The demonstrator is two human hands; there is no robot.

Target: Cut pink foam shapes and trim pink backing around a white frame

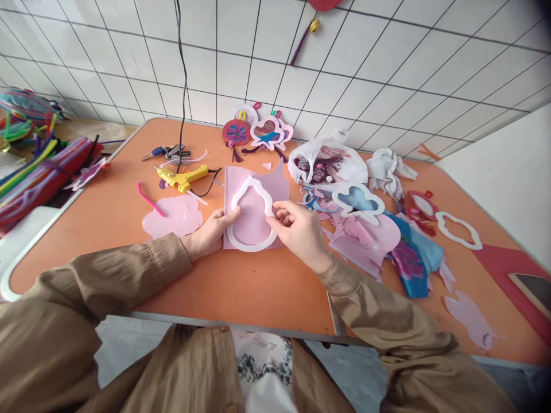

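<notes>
A white gourd-shaped frame point(251, 247) lies against a pink sheet point(235, 179), in the middle of the desk. My left hand point(212, 229) grips the sheet's left side, its thumb pressing on the frame's edge and its other fingers hidden behind. From the right, my right hand point(299, 229) pinches the frame's right edge between thumb and fingers. Through the frame's opening the pink sheet shows. To the left of my left hand lies a pink scalloped cutout point(174, 219) with a bright pink pipe cleaner point(150, 201) on it.
A yellow glue gun point(183, 176) with its cord lies behind my left hand, near scissors or keys point(166, 152). Finished ornaments point(264, 132) lean on the tiled wall. Right of my hands are a white plastic bag point(348, 160), fabric scraps point(365, 246) and a cloud-shaped frame point(460, 230).
</notes>
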